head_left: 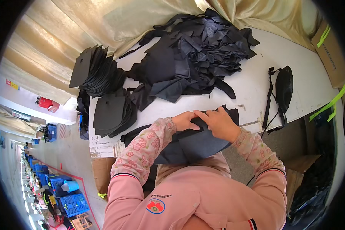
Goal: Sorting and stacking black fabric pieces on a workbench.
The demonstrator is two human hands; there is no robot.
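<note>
A dark black fabric piece lies over the table's near edge and hangs down toward my lap. My left hand is at its upper part, thumb and fingers closed on the cloth. Close beside it, my right hand grips the same cloth with bent fingers, its index finger reaching to the left fingertips. What lies under the fingers is hidden. Just left of my hands stands a small stack of flat black panels with rounded ends. Beyond my hands rises a large heap of black fabric pieces.
A taller fanned stack of black panels stands at the table's far left. To the right, a black pouch with straps lies on the white table. A cardboard box stands at the right, and a beige curtain hangs behind.
</note>
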